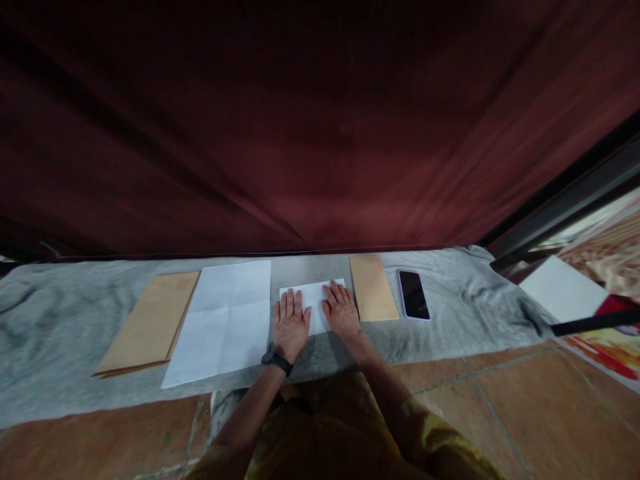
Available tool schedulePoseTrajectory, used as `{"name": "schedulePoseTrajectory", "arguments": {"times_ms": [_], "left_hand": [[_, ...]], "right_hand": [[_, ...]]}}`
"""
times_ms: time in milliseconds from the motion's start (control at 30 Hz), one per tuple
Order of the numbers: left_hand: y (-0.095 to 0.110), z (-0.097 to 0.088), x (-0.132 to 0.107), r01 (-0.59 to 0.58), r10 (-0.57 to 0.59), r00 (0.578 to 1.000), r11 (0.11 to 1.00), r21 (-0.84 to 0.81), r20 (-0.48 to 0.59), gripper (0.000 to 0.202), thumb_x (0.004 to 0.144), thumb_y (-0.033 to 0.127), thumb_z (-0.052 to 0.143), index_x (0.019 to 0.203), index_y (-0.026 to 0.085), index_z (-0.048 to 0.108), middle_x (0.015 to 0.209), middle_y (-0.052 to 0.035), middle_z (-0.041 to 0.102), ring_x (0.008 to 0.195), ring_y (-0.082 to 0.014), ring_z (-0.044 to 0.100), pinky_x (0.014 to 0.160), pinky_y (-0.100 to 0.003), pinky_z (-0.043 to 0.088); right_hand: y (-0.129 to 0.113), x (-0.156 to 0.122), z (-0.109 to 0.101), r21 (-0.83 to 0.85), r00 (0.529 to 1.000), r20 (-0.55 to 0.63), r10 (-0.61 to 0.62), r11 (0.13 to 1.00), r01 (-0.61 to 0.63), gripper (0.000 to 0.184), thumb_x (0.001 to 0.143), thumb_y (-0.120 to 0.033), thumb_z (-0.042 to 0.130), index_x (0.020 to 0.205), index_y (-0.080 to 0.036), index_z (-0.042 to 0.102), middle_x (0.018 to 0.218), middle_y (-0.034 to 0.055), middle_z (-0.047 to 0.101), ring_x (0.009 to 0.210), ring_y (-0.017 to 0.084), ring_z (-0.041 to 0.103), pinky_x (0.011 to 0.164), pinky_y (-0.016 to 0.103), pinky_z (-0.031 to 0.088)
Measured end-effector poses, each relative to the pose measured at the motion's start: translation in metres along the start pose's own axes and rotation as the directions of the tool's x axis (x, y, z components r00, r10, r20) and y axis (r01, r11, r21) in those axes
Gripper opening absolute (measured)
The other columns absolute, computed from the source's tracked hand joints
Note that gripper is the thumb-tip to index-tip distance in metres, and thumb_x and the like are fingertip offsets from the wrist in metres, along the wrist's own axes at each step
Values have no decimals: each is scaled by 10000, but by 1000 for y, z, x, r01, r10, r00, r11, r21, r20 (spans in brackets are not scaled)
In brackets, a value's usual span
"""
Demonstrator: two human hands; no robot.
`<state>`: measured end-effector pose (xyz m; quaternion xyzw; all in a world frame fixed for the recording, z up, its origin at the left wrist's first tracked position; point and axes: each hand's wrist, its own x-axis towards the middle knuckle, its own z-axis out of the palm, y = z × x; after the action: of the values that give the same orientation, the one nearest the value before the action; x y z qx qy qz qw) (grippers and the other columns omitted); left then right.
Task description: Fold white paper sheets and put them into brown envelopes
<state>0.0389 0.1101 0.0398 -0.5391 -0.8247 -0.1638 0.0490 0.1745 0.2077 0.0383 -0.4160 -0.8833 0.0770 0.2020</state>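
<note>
A red curtain (325,167) blocks the way behind a grey cloth (465,300), where the near edge lies open to reaching arms. A large white sheet (225,313) sits just beside the left hand (291,323), stacked brown envelopes (150,320) past it; beside the right hand (342,312) come a single brown envelope (374,290) and a phone (414,295). All lie flat, leaving room to pass overhead. Bare cloth stretches at both ends.

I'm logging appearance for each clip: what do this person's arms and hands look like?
The left hand and right hand are ungloved. A dark watch with a black strap is worn on the left; none shows on the right. The right sleeve is yellowish, leaving the forearm uncovered.
</note>
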Motion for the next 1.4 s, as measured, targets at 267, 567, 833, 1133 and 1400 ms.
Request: {"name": "schedulePoseTrajectory", "arguments": {"times_ms": [267,567,833,1133,1400], "left_hand": [[3,-5,2,8,-8,1000,1000,-6,-23,591,995,342,335,1504,48,394,1579,-202,376,1501,-321,285,1213,-549,244],[19,3,18,-204,207,970,978,-36,128,568,955,198,337,1515,155,420,1567,-94,438,1513,-296,259,1216,-548,254],[5,1,11,-139,141,988,990,-25,59,570,1007,339,291,1523,119,392,1577,-119,414,1513,-271,267,1234,-502,224],[-12,4,-1,-30,28,998,998,-57,-50,604,1004,333,284,1514,19,360,1557,-222,406,1495,-307,303,1194,-523,313],[14,-1,-1,-202,203,979,975,-90,2,560,1007,287,297,1538,117,352,1577,-133,412,1498,-245,308,1222,-486,295]], "right_hand": [[2,-4,-2,14,996,-68,50,999,-49,467,1023,-265,414,1458,-119,497,1526,151,476,1418,277,427,1172,467,340],[-27,9,-4,105,997,34,-68,992,64,457,1050,-308,371,1447,-138,520,1516,112,499,1432,215,409,1201,413,320],[-12,1,-1,11,1000,7,-26,1000,26,444,1040,-322,423,1448,-173,519,1534,117,475,1427,254,416,1197,459,304],[-1,-7,3,-23,997,-52,64,998,-66,497,1029,-308,432,1485,-115,462,1551,171,433,1433,292,406,1176,468,328],[-5,-21,-3,34,998,-63,1,999,1,501,1017,-221,383,1507,-128,433,1556,143,435,1467,264,358,1195,491,300]]}}
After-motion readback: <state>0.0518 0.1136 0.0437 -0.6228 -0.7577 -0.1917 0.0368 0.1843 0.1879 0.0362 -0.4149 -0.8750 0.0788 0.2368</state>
